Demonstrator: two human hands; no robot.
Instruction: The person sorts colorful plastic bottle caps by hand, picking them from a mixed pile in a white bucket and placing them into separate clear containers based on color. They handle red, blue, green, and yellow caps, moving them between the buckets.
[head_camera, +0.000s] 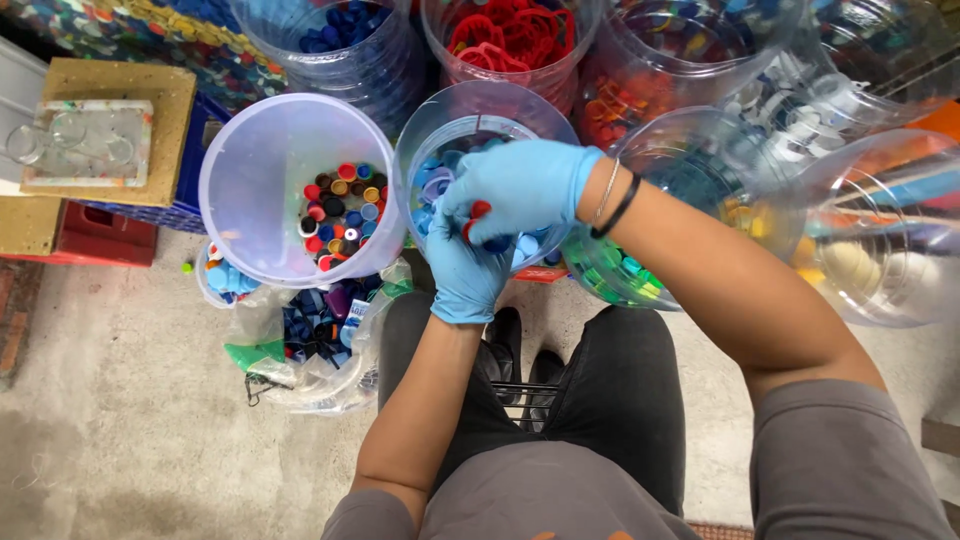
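Both grips closed on a red cap (479, 210)

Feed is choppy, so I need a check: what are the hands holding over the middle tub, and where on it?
The right hand pinches a small red cap at its rim; the left hand cups blue caps beneath.

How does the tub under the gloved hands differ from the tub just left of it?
The clear tub under the hands holds mostly blue bottle caps; the frosted tub to its left holds mixed red, orange, blue and dark caps. The left hand and the right hand work over the clear tub, a red piece between them; the frosted tub has no hand at it. Both are round, open-topped plastic tubs.
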